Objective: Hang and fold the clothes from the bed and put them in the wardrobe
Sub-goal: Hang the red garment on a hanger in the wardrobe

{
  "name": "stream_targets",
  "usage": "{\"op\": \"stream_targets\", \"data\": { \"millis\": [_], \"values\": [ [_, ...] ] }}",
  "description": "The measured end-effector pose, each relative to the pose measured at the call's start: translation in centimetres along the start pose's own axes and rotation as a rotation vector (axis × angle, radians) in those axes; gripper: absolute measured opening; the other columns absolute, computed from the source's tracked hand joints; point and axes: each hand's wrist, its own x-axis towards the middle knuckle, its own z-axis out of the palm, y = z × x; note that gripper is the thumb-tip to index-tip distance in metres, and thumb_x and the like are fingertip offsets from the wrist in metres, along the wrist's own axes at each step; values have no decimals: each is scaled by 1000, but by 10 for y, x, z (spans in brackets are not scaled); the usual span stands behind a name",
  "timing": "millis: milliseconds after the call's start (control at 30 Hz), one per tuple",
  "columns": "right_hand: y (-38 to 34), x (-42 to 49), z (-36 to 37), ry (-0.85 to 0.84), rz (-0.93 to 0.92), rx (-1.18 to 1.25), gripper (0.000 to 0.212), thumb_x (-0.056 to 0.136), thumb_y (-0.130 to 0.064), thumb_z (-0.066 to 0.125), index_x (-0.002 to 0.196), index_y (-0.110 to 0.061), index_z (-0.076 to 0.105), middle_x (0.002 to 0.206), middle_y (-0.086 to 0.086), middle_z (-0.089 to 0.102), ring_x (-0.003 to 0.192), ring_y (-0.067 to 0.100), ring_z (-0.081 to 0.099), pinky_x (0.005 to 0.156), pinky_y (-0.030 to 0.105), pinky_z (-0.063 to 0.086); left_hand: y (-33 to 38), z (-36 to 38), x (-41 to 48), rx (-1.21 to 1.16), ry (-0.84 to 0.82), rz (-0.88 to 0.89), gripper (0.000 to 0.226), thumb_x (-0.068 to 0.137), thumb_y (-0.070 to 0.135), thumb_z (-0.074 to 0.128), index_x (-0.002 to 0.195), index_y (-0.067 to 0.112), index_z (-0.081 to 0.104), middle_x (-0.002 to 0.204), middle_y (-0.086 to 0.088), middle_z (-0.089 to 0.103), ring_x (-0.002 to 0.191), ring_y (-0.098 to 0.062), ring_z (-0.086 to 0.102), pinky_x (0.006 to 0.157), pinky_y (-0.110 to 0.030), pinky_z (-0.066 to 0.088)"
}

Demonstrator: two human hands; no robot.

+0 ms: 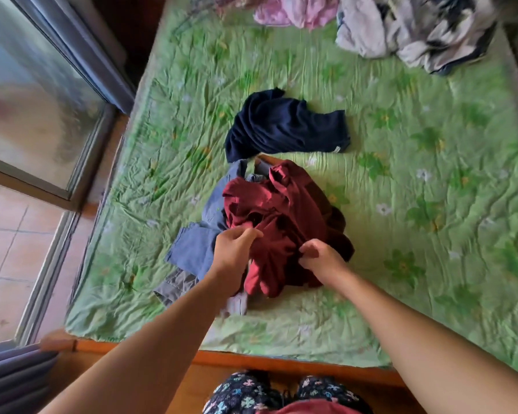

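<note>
On bed [431,204], toward near edge: clothes pile [281,216]. Lone garment [284,127] just behind pile. Bedding heap [416,34] far behind pile, to right; crumpled cloth [296,10] far behind pile. Window [36,100] left of pile, beyond bed edge. Left hand [237,249], right hand [323,259] on pile's near side.

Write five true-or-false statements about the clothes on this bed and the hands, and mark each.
1. The left hand and right hand both grip the maroon garment. True.
2. The navy garment is folded into a neat square. False: it lies crumpled beyond the maroon garment.
3. A blue garment lies partly under the maroon garment. True.
4. The bed sheet is plain white. False: it is green with a flower print.
5. The pink garment lies at the bed's near edge. False: it lies at the far end.
</note>
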Motion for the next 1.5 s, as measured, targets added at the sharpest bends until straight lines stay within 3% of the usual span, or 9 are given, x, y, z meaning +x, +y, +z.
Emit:
{"op": "stream_targets", "data": {
  "millis": [300, 533, 667, 833, 933, 1033, 1167, 1367, 1500],
  "values": [
    [-48, -7, -5, 91, -229, -296, 92, 59, -65, 75, 139, -42, 37, 119, 3, 64, 108, 29, 66, 93, 42, 55, 155, -24, -78, -248, -229, 278, 5, 58, 16, 71, 61, 12, 70, 84, -20, 50, 78, -34, 50, 66, -32, 46],
    [-139, -42, -20, 137, -471, -418, 49, 87, -52, 55, 126, -23, 63, 119, 5, 71, 111, 30, 66, 93, 39, 53, 241, -43, -133, -466, -436, 448, 12, 83, 13, 54, 83, 2, 57, 82, -18, 49, 63, -29, 54, 52, -31, 50],
    [-154, -42, -27, 200, -456, -47, 25, 79, -36, 59, 101, -28, 70, 96, -7, 76, 93, 14, 71, 85, 43, 57, 260, -62, -137, -424, -345, 547, 12, 91, 10, 55, 88, 9, 67, 80, -7, 58, 68, -19, 56, 59, -28, 47],
    [-218, -76, -55, 263, -435, 168, 19, 77, -5, 44, 76, -15, 60, 74, 0, 61, 76, 18, 55, 69, 35, 42, 236, -81, -104, -85, -55, 560, 20, 98, 10, 57, 114, 11, 69, 102, -7, 66, 94, -20, 62, 86, -37, 55],
    [-255, -93, -74, 228, -431, 215, 30, 77, -9, 42, 93, 9, 60, 76, 8, 56, 71, 19, 51, 63, 31, 35, 207, -84, -87, 251, 41, 563, 22, 94, 18, 68, 116, 18, 69, 108, -8, 70, 88, -15, 64, 69, -24, 53],
    [-287, -107, -88, 167, -410, 230, 36, 73, -18, 53, 96, 9, 61, 78, 12, 57, 69, 24, 53, 65, 33, 37, 191, -75, -86, 543, -140, 541, 22, 89, 21, 75, 110, 18, 71, 107, -11, 72, 87, -17, 65, 73, -26, 52],
    [-321, -130, -102, 65, -410, 334, 6, 85, -11, 57, 89, -11, 62, 76, 16, 55, 69, 29, 56, 68, 38, 40, 168, -44, -87, 816, -528, 504, 62, 79, 36, 85, 130, 14, 57, 118, -1, 67, 106, -14, 66, 96, -24, 53],
    [-329, -141, -122, -4, -420, 405, 10, 92, -9, 54, 89, -6, 64, 68, 16, 63, 60, 28, 62, 60, 33, 48, 181, -11, -92, 652, -264, 736, 14, 74, 31, 61, 77, 19, 65, 66, 0, 68, 62, -20, 62, 66, -38, 53],
    [-312, -135, -144, 194, -492, 183, 24, 84, -18, 62, 105, -8, 61, 85, 14, 65, 73, 26, 60, 65, 34, 44, 198, -21, -80, 462, -122, 718, 17, 85, 28, 56, 81, 13, 64, 64, -2, 61, 62, -17, 52, 59, -46, 46]
  ]
}}
